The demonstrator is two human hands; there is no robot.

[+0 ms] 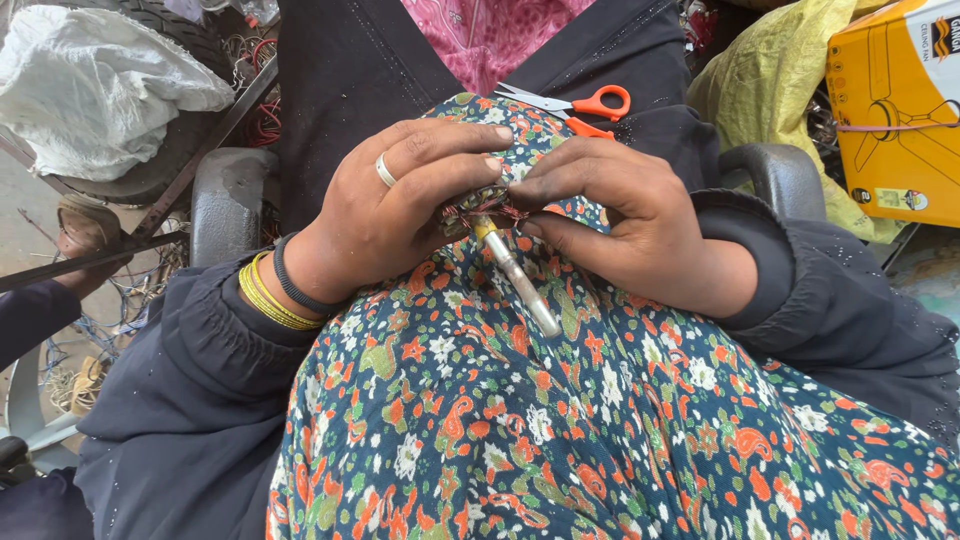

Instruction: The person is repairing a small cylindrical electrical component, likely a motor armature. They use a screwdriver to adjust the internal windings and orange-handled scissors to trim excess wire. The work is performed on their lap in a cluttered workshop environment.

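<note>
dark teal floral cloth (pixel 600 420) with orange paisley, orange-handled scissors (pixel 585 103), yellow box (pixel 895 100), yellow bangles (pixel 268 298)

Yellow-orange fan carton (pixel 895 100), upper right

matt floral cloth (pixel 600 420); glossy plastic scissor handles (pixel 600 102).
</note>
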